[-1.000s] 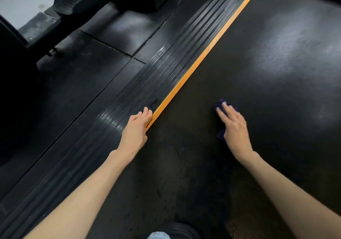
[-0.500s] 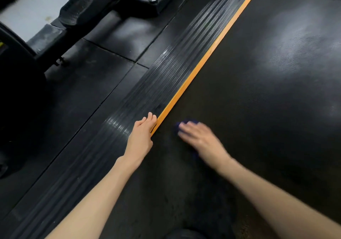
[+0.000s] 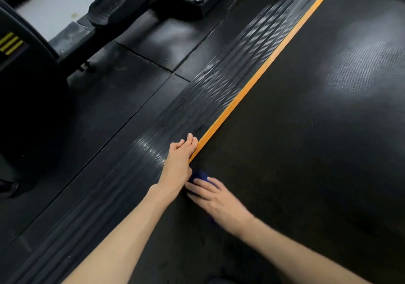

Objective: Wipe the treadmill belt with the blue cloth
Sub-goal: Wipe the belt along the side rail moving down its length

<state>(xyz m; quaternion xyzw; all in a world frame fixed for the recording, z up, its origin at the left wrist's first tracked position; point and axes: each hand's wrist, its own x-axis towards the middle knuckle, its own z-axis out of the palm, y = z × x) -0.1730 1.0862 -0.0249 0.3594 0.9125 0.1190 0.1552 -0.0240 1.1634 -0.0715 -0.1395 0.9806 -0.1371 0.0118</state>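
Right hand, fingers flat, presses cloth on belt. Over 1 s it swept from mid-belt to the near left edge, beside left hand, which lies flat on rail. Left margin reached; far belt likely unwiped.

head view looks steeply down, close over the treadmill belt, facing forward.

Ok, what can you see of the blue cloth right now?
The dark blue cloth looks like soft fabric, lying on the black textured treadmill belt close to the orange edge strip. Only a small part shows; the rest is hidden under the right hand, whose straight fingers press it down. The left hand sits right beside it; whether they touch is unclear.
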